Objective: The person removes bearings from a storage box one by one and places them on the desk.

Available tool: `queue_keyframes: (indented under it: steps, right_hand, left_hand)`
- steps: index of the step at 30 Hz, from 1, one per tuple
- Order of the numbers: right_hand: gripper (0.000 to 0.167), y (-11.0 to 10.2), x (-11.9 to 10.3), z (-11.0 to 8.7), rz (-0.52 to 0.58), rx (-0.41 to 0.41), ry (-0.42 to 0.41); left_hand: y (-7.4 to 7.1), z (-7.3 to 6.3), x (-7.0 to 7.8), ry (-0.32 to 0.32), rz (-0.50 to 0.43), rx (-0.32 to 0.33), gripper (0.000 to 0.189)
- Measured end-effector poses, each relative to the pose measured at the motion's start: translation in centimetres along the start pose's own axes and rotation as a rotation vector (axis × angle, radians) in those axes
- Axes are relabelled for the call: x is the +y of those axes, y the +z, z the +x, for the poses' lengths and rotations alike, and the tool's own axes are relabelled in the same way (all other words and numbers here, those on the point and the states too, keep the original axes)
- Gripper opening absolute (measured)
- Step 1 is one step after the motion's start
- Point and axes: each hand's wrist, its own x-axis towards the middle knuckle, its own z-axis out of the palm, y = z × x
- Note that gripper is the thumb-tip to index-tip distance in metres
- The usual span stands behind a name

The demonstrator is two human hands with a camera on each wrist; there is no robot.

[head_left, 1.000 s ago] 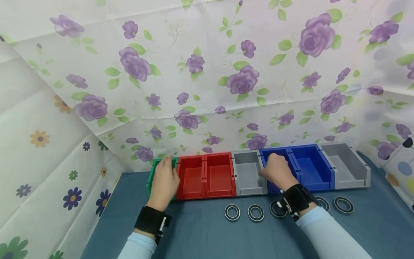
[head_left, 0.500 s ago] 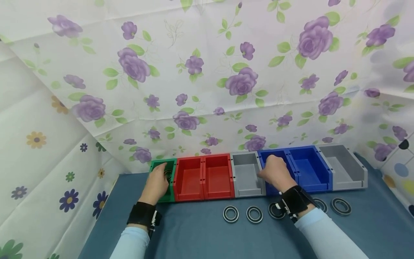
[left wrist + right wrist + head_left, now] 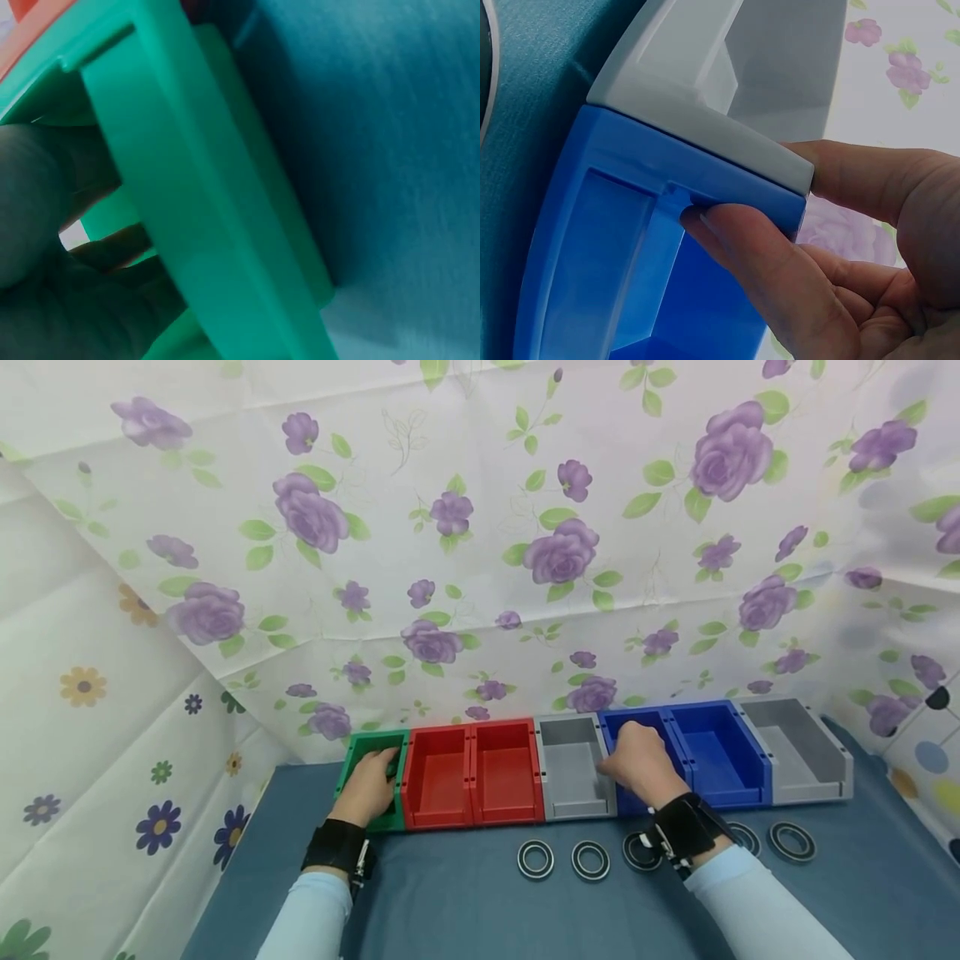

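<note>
My left hand reaches into the green bin at the left end of the row. A small dark part of a ball bearing seems to show by its fingertips. In the left wrist view the bin's front wall hides the fingertips, so any grip is unclear. My right hand pinches the adjoining side walls of the left blue bin and the middle grey bin, one finger on the grey side and another inside the blue bin.
Two red bins stand between the green and grey ones. Farther right come another blue bin and a grey bin. Several bearings lie in a line on the blue-grey cloth. A flowered sheet hangs behind.
My left hand has lowered into the green bin and shifted slightly. A bearing seen beside its fingers half a second ago is now mostly covered. The right hand keeps its place.
</note>
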Motion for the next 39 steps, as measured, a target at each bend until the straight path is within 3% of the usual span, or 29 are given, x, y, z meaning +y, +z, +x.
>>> queue_keyframes:
  steps: [6,13,21,30,39]
  right_hand:
    - [0.025,0.1,0.0,0.0,0.003,0.001,0.006]
    - [0.022,-0.2,-0.1,0.1,0.008,0.003,0.016]
    - [0.022,-0.1,-0.1,0.1,0.01,-0.006,0.019]
    - [0.025,-0.1,0.0,-0.1,0.021,-0.017,0.015]
    - [0.023,-0.1,0.1,0.1,0.019,-0.021,0.014]
  left_hand:
    - [0.8,0.5,-0.5,-0.016,0.044,-0.03,0.05]
    - [0.8,0.6,-0.2,-0.012,0.101,-0.016,0.053]
    - [0.8,0.6,0.0,-0.039,0.084,-0.02,0.054]
    - [1.1,-0.1,0.1,-0.044,0.082,0.02,0.053]
    - [0.7,-1.0,0.1,0.016,0.105,0.072,0.051]
